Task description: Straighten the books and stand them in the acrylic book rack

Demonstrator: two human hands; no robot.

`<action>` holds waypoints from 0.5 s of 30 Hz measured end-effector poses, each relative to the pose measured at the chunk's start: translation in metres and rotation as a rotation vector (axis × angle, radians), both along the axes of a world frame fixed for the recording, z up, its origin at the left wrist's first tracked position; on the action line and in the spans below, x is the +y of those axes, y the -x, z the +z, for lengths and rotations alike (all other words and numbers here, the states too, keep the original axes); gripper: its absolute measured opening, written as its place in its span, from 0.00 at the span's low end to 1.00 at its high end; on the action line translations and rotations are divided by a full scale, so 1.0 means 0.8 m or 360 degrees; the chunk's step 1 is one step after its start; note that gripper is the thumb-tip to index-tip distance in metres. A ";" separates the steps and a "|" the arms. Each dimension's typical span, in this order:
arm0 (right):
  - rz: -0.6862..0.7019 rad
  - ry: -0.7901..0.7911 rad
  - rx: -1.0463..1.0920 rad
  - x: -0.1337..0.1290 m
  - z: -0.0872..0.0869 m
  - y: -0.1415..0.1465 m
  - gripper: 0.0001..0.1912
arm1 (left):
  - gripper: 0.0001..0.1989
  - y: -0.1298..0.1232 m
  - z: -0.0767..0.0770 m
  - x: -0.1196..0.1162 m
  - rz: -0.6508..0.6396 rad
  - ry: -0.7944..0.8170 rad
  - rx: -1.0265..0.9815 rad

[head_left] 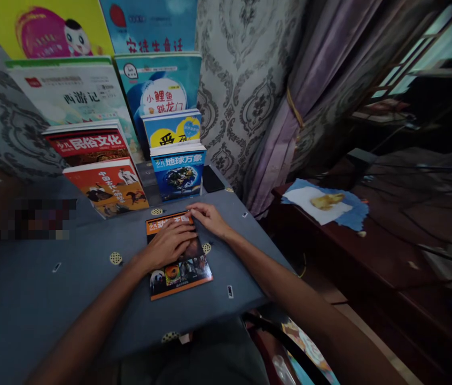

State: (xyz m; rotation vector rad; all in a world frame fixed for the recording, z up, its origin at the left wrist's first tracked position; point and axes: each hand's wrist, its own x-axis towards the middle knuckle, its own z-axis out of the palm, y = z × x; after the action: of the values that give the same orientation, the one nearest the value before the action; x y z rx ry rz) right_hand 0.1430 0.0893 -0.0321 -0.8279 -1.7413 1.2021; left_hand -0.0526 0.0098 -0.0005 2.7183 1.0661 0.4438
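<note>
A book with an orange and black cover and animal pictures (181, 275) lies flat on the blue-grey tablecloth (85, 283). My left hand (172, 241) rests palm down across its upper half, fingers extended over the cover and hiding part of the title. At the book's upper right corner is my right hand (209, 218), its fingertips touching the edge there and the fingers held loosely out. Just behind the book, upright books stand in two stacks, with a blue earth book (178, 175) and an orange-red book (108, 187) in front.
A dark phone-like object (212, 179) lies right of the blue book. Taller books (77, 93) stand against the patterned wall. At right, a dark red cabinet (330, 251) holds a blue cloth (352, 214) and cables. A purple curtain (278, 128) hangs behind.
</note>
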 end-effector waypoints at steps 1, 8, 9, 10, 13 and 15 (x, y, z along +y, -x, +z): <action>0.0005 -0.0002 0.0007 0.000 0.000 0.000 0.21 | 0.18 -0.001 0.001 -0.002 -0.0001 -0.0006 -0.0010; 0.0005 -0.0017 -0.0011 0.000 0.000 0.000 0.18 | 0.17 -0.001 0.009 -0.012 -0.0148 0.0058 -0.0052; 0.0004 -0.0016 -0.0013 0.000 0.000 0.000 0.17 | 0.16 -0.001 0.011 -0.014 -0.0187 0.0076 -0.0060; 0.0004 -0.0015 -0.0013 0.000 0.000 0.001 0.17 | 0.16 -0.002 0.012 -0.015 -0.0205 0.0082 -0.0067; 0.0009 -0.0008 -0.0011 0.000 0.000 0.001 0.15 | 0.16 -0.004 0.016 -0.021 -0.0179 0.0049 -0.0055; 0.0014 -0.0006 -0.0011 0.000 -0.001 0.001 0.14 | 0.16 -0.007 0.020 -0.026 -0.0196 0.0040 -0.0032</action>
State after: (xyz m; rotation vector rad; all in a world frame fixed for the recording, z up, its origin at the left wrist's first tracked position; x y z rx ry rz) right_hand 0.1422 0.0896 -0.0327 -0.8239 -1.7539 1.2026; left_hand -0.0469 -0.0108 0.0154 2.7323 0.8866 0.4332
